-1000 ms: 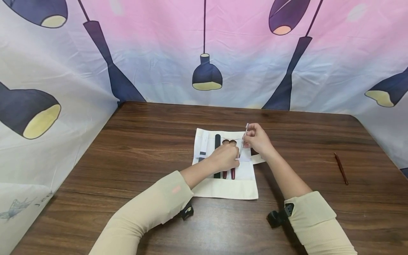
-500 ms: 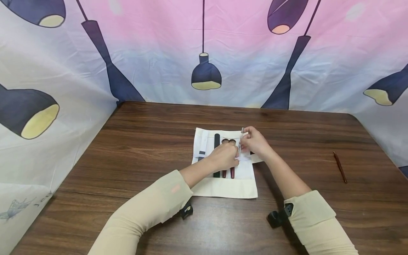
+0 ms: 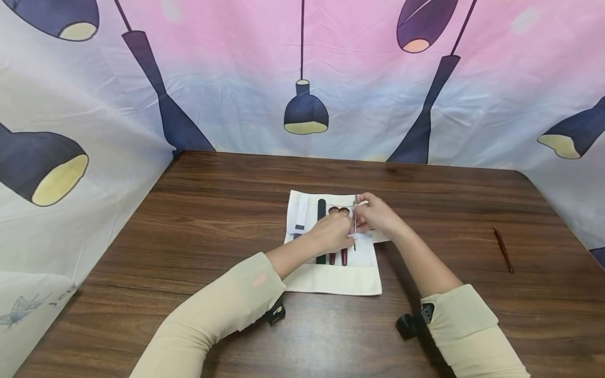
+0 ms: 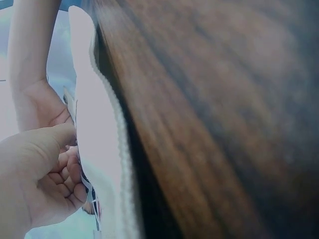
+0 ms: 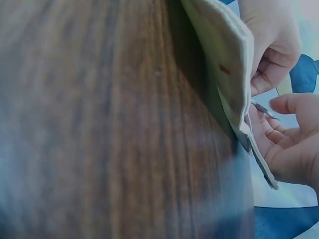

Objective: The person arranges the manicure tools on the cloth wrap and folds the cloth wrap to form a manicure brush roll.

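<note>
A cream fabric tool roll (image 3: pixel 337 281) lies unfolded on the table. Over its middle, my left hand (image 3: pixel 331 234) has curled fingers and pinches the pale band (image 3: pixel 362 236) that crosses the roll. At the roll's upper right, my right hand (image 3: pixel 378 214) holds a slender silver tool (image 3: pixel 355 202) upright between thumb and fingers. Its lower end passes behind the pale band; its pointed upper end shows in the right wrist view. Two brushes with dark red handles (image 3: pixel 344 257) lie under the left hand, partly hidden. Left of them is a long black strip (image 3: pixel 321 209).
A white strip with a dark end (image 3: pixel 301 212) sits at the roll's left side. A reddish-brown stick (image 3: pixel 503 249) lies apart on the wooden table (image 3: pixel 227 210), to the right. A printed cloth (image 3: pixel 246 121) hangs behind the table's far edge.
My right hand has moved left and toward me, turning the silver tool from slanted to upright. Its lower end has slid down through the band. The left hand stays in place.
</note>
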The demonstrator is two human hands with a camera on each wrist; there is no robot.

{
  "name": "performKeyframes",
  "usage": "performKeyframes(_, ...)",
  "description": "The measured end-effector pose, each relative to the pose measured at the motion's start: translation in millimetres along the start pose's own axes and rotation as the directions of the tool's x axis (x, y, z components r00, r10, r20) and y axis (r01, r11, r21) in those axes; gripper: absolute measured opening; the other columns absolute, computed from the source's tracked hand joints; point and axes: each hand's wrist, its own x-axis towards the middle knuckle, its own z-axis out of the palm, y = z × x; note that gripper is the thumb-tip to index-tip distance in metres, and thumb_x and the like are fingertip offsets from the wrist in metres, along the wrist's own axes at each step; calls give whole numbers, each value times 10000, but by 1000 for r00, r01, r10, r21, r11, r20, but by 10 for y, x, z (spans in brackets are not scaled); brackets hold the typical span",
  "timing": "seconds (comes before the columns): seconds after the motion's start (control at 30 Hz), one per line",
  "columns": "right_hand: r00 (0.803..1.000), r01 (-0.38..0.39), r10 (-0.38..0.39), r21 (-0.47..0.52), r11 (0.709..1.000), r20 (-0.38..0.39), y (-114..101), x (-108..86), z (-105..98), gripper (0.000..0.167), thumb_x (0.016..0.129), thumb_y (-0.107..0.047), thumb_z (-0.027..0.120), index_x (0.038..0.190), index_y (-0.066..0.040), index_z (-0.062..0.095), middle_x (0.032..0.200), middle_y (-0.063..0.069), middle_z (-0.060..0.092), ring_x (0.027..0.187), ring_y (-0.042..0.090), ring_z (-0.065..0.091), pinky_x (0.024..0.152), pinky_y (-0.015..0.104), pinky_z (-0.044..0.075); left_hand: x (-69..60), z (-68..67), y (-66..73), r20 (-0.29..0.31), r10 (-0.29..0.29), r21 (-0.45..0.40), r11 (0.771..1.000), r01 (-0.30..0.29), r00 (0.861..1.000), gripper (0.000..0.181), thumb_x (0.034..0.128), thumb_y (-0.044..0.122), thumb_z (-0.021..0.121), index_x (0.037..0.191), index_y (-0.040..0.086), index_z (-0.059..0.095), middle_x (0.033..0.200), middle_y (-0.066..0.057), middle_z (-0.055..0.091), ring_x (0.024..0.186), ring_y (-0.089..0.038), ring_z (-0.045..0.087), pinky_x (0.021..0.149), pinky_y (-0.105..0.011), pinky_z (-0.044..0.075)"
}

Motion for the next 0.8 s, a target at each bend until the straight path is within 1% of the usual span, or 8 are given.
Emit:
performKeyframes(0.1,999,-22,20,-28,999,-50,-27,-3,12,221,922,-79,433,1108,38,402,818,122,544,594,141,577,549,264,512,-3,-7,4,1,0,12,1000,0,1000,151,798,192,670,698,119,582,760,19,500,705,-133,470,596,-236,387)
performKeyframes(0.23,995,-38,29,-97,995,-98,-41,-16,2,165,913,-80,448,1027,39,461,771,112,556,569,132,562,531,256,503,-3,-11,6,14,-5,12,1000,5,1000,134,803,190,666,721,104,605,776,9,511,703,-132,472,598,-235,391)
performKeyframes(0.33,992,-41,18,-185,982,-123,-28,-31,-29,150,886,-91,495,977,26,521,720,80,544,569,122,515,524,237,456,-1,-7,5,25,-9,1,1000,9,1000,100,809,187,665,798,90,641,818,5,536,723,-121,484,624,-225,406)
performKeyframes(0.4,991,-36,0,-266,963,-132,-19,-46,-55,147,871,-112,535,925,20,569,770,80,568,630,144,499,561,253,413,-1,-5,4,29,-10,-4,1000,10,1000,115,813,187,664,848,77,658,847,-1,553,736,-114,495,640,-220,416)
performKeyframes(0.5,993,-32,-10,-349,936,-118,-12,-69,-84,162,856,-139,580,893,7,639,945,117,606,799,216,510,671,321,400,-7,-10,5,32,-9,-11,1000,10,999,137,819,185,662,885,65,673,872,-11,570,741,-112,505,647,-217,426)
performKeyframes(0.6,997,-42,13,-371,928,-80,-2,-76,-95,176,850,-145,601,912,3,673,1083,153,602,966,274,498,805,399,396,-15,-17,8,28,-10,-24,1000,10,1000,129,815,172,662,882,62,675,870,-16,577,732,-117,507,637,-221,428)
performKeyframes(0.7,998,-54,35,-377,924,-57,9,-79,-89,177,847,-140,611,932,1,678,1080,164,606,993,294,496,834,441,394,-16,-20,9,22,-9,-35,999,10,1000,116,808,161,663,870,63,669,857,-14,574,723,-121,505,629,-225,427)
performKeyframes(0.8,998,-56,38,-402,914,-54,25,-77,-80,169,844,-139,617,921,-3,681,1030,137,622,944,268,497,790,401,398,-17,-20,9,21,-8,-34,999,9,1000,109,805,157,665,867,67,668,854,-11,569,723,-121,504,632,-224,426)
